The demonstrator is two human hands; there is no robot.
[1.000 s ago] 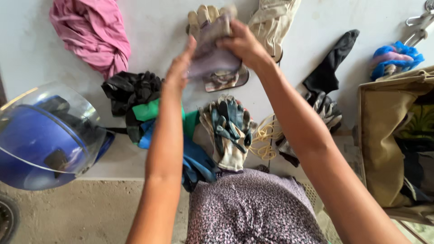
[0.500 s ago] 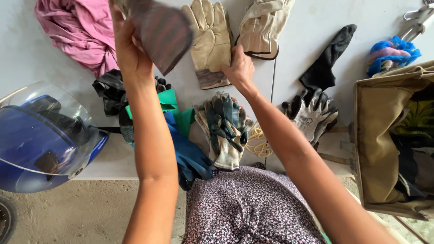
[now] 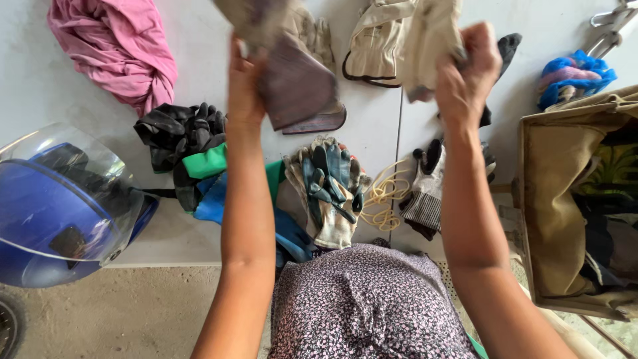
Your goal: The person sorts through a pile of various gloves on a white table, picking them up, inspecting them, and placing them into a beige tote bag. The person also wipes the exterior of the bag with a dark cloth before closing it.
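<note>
Left hand [image 3: 244, 83] grips a striped-cuff work glove [image 3: 292, 80]; right hand [image 3: 465, 70], at its 3 o'clock, clutches a cream leather glove [image 3: 428, 40] above the bench [image 3: 379, 119].

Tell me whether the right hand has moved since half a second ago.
Yes. The right hand has lifted off the table and gone right, toward the tan bag, and now holds a pale leather glove up.

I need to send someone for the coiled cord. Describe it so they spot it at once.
Start at the blue helmet at the table's left edge and go right past the glove piles. The pale yellow cord lies between two grey gloves, the only loose loops among fabric.
</note>
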